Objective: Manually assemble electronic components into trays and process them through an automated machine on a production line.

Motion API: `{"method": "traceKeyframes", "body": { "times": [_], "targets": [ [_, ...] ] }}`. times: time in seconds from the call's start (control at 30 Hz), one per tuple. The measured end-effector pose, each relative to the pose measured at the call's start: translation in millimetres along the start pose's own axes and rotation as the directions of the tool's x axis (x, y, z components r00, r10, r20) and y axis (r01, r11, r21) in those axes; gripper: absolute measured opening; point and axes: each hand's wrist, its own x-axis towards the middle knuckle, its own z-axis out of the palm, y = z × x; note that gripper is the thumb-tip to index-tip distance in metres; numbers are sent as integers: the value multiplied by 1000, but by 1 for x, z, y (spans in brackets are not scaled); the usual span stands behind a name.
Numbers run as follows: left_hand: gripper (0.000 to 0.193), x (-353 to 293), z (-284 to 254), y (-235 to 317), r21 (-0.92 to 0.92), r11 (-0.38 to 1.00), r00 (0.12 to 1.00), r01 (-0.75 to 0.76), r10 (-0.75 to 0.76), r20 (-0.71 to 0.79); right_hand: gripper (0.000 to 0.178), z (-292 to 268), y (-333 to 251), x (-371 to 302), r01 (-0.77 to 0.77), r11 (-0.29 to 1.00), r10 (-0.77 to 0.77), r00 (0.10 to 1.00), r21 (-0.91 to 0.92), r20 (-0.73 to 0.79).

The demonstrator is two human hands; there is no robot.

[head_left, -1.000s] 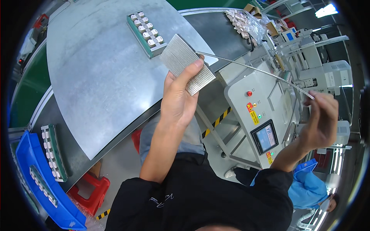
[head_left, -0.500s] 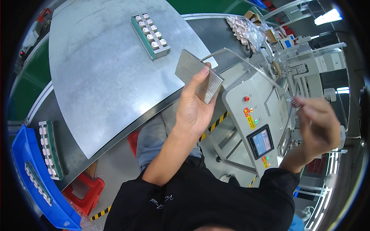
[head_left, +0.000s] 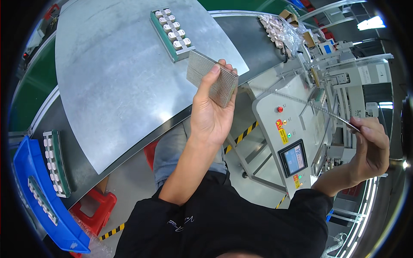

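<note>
Two hands are engaged. The left hand (head_left: 213,116) grips a gridded silver block (head_left: 201,71) above the near edge of the bench (head_left: 116,86). The right hand (head_left: 371,148), well apart, pinches one end of a thin silver strip (head_left: 333,115) extending across the control panel (head_left: 267,112); its blurred far end lies beside the block, contact not determinable. A green fixture (head_left: 161,36) carrying white pieces (head_left: 182,43) rests on the bench.

Head-worn fisheye, facing steeply down, hands (head_left: 211,120) near.
</note>
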Motion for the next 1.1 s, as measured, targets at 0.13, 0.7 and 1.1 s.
{"method": "traceKeyframes", "body": {
  "times": [0.13, 0.7, 1.1],
  "targets": [
    [22, -1, 3, -1, -61, 998, 1000, 0, 0, 11, 18, -3, 2, 3, -11, 1000, 11, 1000, 15, 14],
    [22, -4, -10, -17, -105, 986, 976, 133, -148, -157, 16, -38, 20, 44, -27, 999, 14, 950, 37, 311],
    [22, -2, -10, -14, 15, 991, 982, 137, -133, -134, 40, -49, 73, 29, -246, 888, 169, 960, 387, 223]
  ]
}}
